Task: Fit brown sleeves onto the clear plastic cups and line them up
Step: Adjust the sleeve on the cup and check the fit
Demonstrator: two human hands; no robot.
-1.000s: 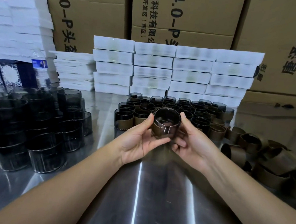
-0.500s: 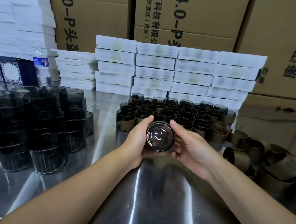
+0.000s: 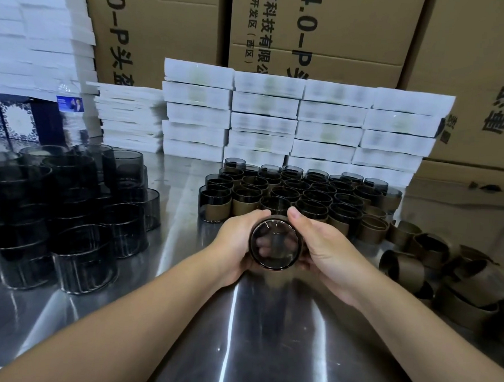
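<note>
cup [image 3: 275, 246]: we hold one dark clear cup above the desk [image 3: 265, 352] at mid-view, tipped over so that one round end faces us.
left hand [image 3: 233, 242]: grips the cup from 9 o'clock, fingers [image 3: 262, 213] curled round its wall, some showing through the plastic.
right hand [image 3: 329, 250]: grips it from 3 o'clock, thumb laid over the top, near our left thumb.
sleeve on it: we cannot tell; our hands hide the wall.
sleeved cups [image 3: 303, 193]: at 12 o'clock, just beyond our thumbs, upright in tight rows, a brown band round each.
loose sleeves [image 3: 410, 269]: at 3 o'clock, a heap of brown rings, some upright, some tipped.
bare cups [image 3: 77, 211]: at 9 o'clock, well apart from our hands, dark and stacked.
white boxes [image 3: 300, 129]: farther at 12 o'clock, piled behind the rows.
cartons [image 3: 340, 35]: behind the boxes, brown cardboard with printed characters.
</note>
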